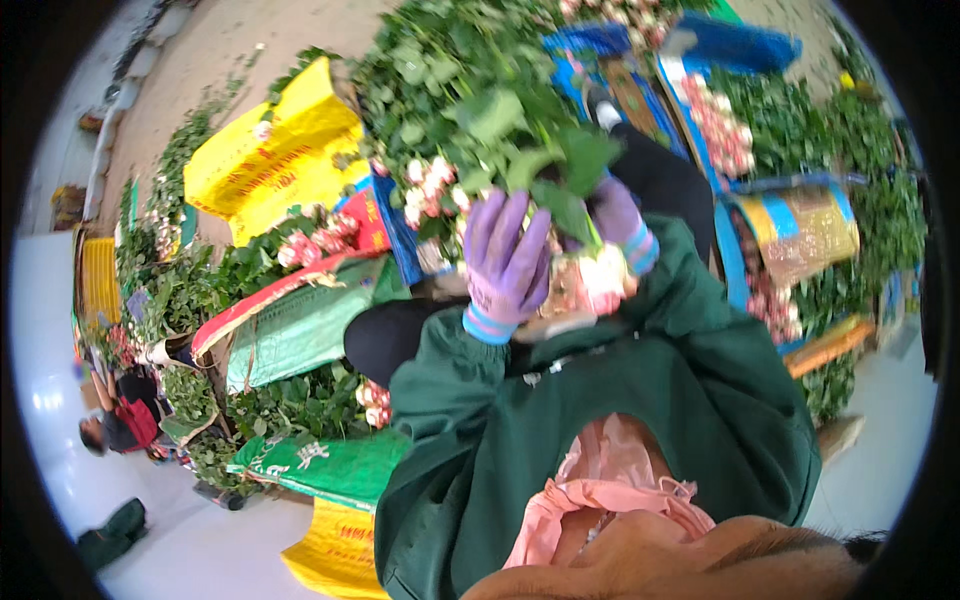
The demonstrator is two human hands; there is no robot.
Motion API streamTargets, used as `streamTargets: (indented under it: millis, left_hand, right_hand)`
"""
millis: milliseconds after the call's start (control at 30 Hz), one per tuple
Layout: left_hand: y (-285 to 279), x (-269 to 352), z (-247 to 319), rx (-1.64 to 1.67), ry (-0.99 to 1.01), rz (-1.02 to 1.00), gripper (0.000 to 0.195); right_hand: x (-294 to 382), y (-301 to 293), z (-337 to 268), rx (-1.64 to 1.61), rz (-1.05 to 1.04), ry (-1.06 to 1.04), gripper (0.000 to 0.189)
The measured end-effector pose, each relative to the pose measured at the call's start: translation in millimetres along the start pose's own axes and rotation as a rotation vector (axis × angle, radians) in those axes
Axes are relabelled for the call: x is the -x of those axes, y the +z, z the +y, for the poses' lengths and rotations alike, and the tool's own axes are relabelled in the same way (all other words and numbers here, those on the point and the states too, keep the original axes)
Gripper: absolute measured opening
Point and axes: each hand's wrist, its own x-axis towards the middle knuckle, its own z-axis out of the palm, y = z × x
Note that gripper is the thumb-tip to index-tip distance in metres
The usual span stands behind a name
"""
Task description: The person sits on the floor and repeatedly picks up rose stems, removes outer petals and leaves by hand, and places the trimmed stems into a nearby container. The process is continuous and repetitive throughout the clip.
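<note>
A purple glove with a blue-striped cuff covers my left hand (504, 259). Its back faces me and its fingers are extended and slightly apart, beside the green leaves. My right hand (619, 221), gloved alike, is curled around a leafy rose stem (592, 231), its fingers partly hidden by foliage. The pale pink-and-white rose bloom (604, 279) on that stem points toward my chest. Large rose leaves (562, 161) fan out above both hands, slightly blurred. Beyond my left hand lie more pink-and-white roses (429, 187).
A heap of rose foliage (427, 67) lies ahead. At left are a yellow woven sack (277, 150), a green sack (300, 322) and bundled roses (319, 244). Blue-edged holders with roses (716, 127) stand at right. Another person (124, 412) is at far left.
</note>
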Motion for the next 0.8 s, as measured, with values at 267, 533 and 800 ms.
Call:
streamTargets:
  millis: [267, 533, 800]
  left_hand:
    - [13, -9, 17, 0.052, 0.054, -0.015, 0.067]
    - [29, -27, 38, 0.129, 0.139, 0.180, 0.036]
    - [29, -30, 50, 0.126, 0.198, 0.183, 0.031]
  right_hand:
    - [4, 23, 8, 0.063, -0.176, -0.147, 0.039]
    - [22, 23, 14, -0.183, -0.239, -0.144, 0.041]
    - [36, 24, 8, -0.100, -0.211, -0.148, 0.038]
